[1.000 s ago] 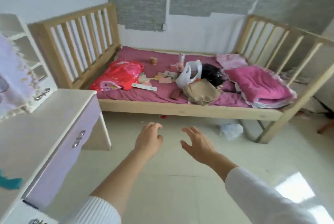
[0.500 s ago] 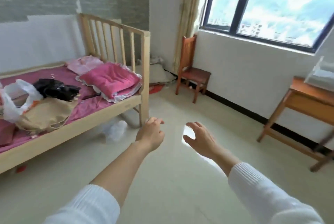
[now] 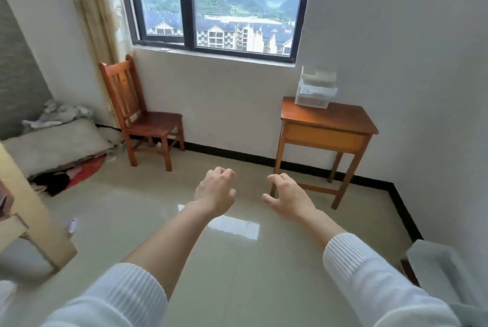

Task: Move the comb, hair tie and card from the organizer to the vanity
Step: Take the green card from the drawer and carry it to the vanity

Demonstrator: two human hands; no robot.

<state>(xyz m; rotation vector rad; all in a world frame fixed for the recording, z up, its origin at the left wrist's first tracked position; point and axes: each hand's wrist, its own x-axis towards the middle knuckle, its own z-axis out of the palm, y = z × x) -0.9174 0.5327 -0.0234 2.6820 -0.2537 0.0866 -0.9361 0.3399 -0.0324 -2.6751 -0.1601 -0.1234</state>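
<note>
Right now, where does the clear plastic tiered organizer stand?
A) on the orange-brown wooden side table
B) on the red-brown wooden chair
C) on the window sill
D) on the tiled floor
A: the clear plastic tiered organizer sits on the orange-brown wooden side table, against the wall right of the window.

The clear organizer on the small wooden table stands too far off to tell what its tiers hold. A pale wooden post at left and a grey object at lower right are cut off by the edges.
</note>
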